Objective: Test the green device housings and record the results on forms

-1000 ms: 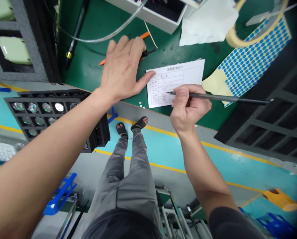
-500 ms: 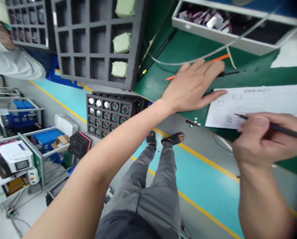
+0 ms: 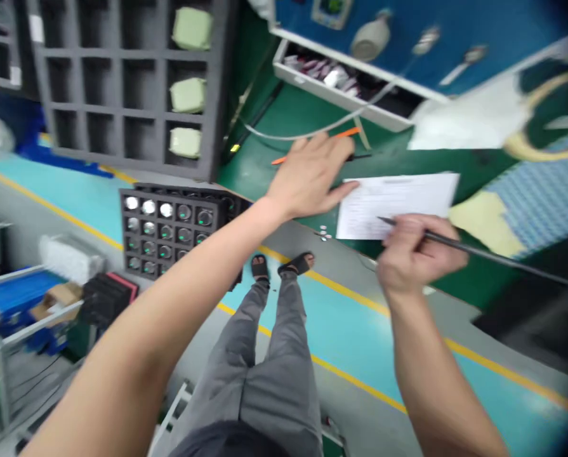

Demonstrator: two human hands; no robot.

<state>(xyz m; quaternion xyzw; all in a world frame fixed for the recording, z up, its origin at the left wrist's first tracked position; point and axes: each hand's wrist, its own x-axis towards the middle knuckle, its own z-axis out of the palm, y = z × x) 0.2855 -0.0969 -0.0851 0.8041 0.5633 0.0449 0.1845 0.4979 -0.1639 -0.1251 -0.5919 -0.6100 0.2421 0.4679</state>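
Observation:
My left hand [image 3: 312, 174] lies flat on the green table, fingers spread, its thumb at the left edge of a white printed sheet [image 3: 398, 193]. Beneath and beside its fingers are a thin orange tool [image 3: 280, 160] and a dark slim stick [image 3: 361, 156]. In my right hand [image 3: 419, 257] is a long, slender black pen [image 3: 493, 252]. Its tip points left over the lower part of the sheet; whether it touches the paper I cannot tell. The print is too blurred to read.
A grey foam tray [image 3: 160, 162] with pale green blocks stands left. Behind my hands are an open drawer [image 3: 345, 95] and a loose clear tube. A tape roll [image 3: 516, 146] and a checked cloth [image 3: 545, 197] lie right. Trays of round parts [image 3: 164, 209] sit below the table.
The view has swung right, bringing the whole sheet, the tape roll and the cloth into sight. Both hands keep about the same place relative to the sheet, the pen still in my right hand.

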